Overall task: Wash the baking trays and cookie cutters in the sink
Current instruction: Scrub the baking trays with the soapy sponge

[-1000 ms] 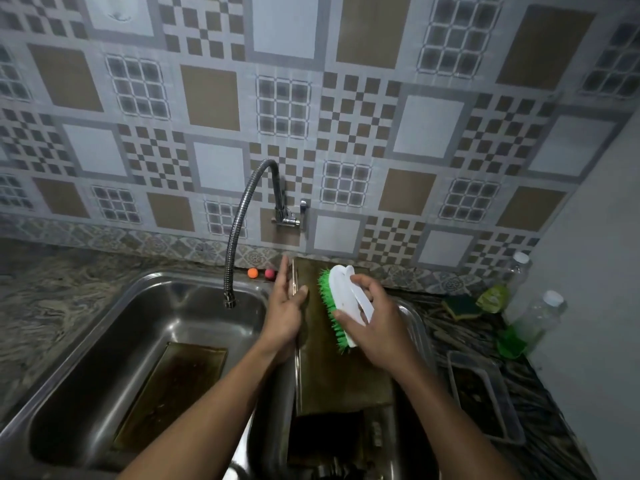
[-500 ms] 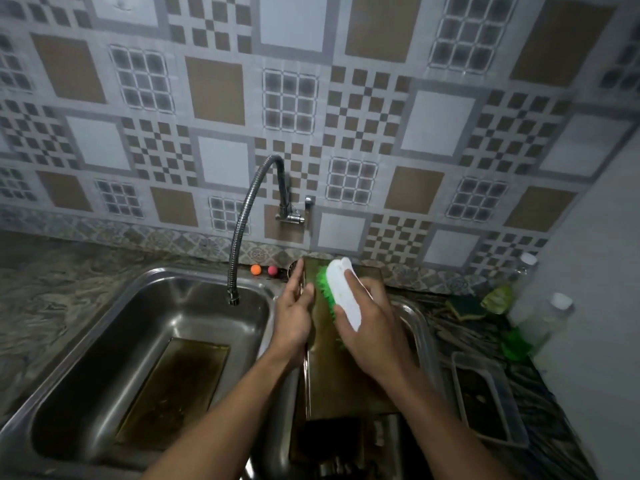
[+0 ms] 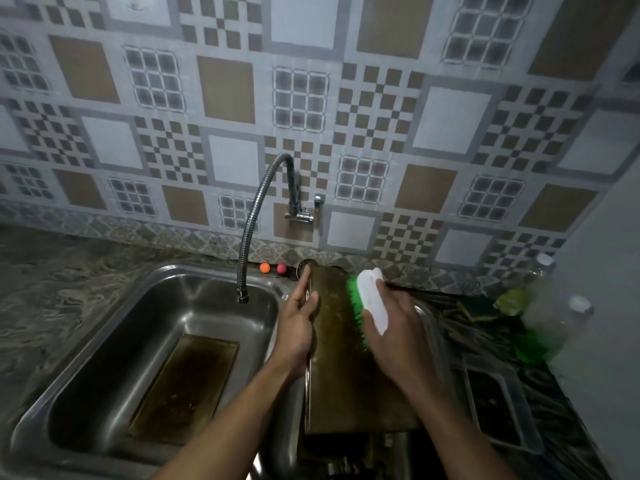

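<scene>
A dark, greasy baking tray (image 3: 349, 372) stands tilted over the right sink basin. My left hand (image 3: 298, 323) holds its left edge, thumb on the face and fingers behind. My right hand (image 3: 394, 334) grips a white scrubbing brush (image 3: 372, 303) with green bristles, which press on the tray's upper part. A second baking tray (image 3: 187, 382) lies flat on the floor of the left basin (image 3: 104, 358). I cannot make out any cookie cutters.
A flexible steel faucet (image 3: 251, 230) hangs over the left basin. Small orange (image 3: 265, 267) and pink (image 3: 281, 268) balls sit by the wall. A clear container (image 3: 502, 407), a sponge (image 3: 479, 311) and bottles (image 3: 554, 327) with green liquid stand on the right counter.
The brush has slid up the tray toward its top edge. My left hand keeps its hold on the tray's left edge. The camera has tilted slightly.
</scene>
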Action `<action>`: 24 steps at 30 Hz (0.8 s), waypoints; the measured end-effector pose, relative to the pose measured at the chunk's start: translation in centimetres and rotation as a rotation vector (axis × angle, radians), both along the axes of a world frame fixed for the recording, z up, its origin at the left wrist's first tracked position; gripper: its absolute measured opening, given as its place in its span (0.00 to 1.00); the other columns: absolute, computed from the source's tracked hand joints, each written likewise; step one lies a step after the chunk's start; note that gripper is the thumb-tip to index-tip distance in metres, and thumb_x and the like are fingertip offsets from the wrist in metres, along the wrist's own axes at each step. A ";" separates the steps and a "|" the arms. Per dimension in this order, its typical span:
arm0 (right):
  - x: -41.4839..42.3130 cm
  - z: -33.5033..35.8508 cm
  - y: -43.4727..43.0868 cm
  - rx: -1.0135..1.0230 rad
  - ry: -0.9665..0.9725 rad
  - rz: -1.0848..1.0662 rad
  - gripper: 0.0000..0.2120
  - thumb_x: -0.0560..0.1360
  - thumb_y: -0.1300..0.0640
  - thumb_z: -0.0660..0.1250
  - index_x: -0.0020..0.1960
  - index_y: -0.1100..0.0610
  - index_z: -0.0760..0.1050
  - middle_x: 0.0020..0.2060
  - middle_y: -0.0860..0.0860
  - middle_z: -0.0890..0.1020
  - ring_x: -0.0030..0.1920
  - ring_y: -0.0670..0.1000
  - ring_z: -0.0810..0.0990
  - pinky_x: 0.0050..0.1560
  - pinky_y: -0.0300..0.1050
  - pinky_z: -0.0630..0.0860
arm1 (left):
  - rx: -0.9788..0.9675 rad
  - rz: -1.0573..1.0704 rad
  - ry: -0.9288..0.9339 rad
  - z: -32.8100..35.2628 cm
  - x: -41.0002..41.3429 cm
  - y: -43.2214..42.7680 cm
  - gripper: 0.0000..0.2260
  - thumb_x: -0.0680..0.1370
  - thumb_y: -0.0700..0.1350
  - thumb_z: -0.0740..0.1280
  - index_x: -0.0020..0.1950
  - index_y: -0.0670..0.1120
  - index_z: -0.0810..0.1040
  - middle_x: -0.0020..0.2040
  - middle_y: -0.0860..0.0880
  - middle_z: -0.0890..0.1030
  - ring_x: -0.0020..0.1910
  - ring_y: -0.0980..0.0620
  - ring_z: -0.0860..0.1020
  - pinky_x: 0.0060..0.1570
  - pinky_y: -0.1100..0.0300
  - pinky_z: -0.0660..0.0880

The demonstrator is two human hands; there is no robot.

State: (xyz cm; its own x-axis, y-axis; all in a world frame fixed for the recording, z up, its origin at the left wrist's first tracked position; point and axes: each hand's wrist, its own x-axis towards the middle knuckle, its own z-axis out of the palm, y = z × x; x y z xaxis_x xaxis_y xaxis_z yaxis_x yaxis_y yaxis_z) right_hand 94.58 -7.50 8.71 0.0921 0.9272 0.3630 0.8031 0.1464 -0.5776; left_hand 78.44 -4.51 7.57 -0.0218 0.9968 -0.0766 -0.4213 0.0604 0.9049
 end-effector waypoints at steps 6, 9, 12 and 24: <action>-3.5 1.9 1.3 0.042 -0.026 -0.025 0.31 0.78 0.44 0.62 0.78 0.47 0.57 0.62 0.49 0.69 0.60 0.50 0.71 0.54 0.39 0.70 | 0.018 0.016 0.045 0.7 2.0 0.3 0.23 0.83 0.34 0.57 0.75 0.52 0.67 0.64 0.54 0.79 0.50 0.65 0.81 0.47 0.69 0.77; -5.1 0.4 -2.6 0.069 0.001 0.127 0.30 0.76 0.46 0.63 0.77 0.47 0.61 0.60 0.47 0.71 0.60 0.46 0.71 0.56 0.33 0.66 | -0.018 0.188 0.033 0.3 0.7 1.9 0.25 0.82 0.33 0.59 0.72 0.58 0.70 0.58 0.57 0.81 0.43 0.62 0.80 0.40 0.68 0.77; -2.8 -1.6 -3.5 0.099 -0.065 0.128 0.29 0.76 0.44 0.61 0.76 0.47 0.63 0.61 0.47 0.72 0.59 0.49 0.75 0.56 0.42 0.75 | 0.008 0.219 0.042 -0.6 -0.3 2.2 0.24 0.82 0.39 0.62 0.68 0.67 0.72 0.69 0.50 0.76 0.61 0.55 0.79 0.62 0.55 0.75; -3.1 -2.1 -4.9 0.133 -0.075 0.088 0.29 0.75 0.43 0.61 0.76 0.48 0.64 0.60 0.48 0.73 0.59 0.49 0.74 0.59 0.44 0.74 | -0.010 0.229 0.018 0.1 -0.4 2.8 0.23 0.78 0.45 0.66 0.69 0.65 0.72 0.70 0.52 0.75 0.64 0.53 0.78 0.65 0.49 0.74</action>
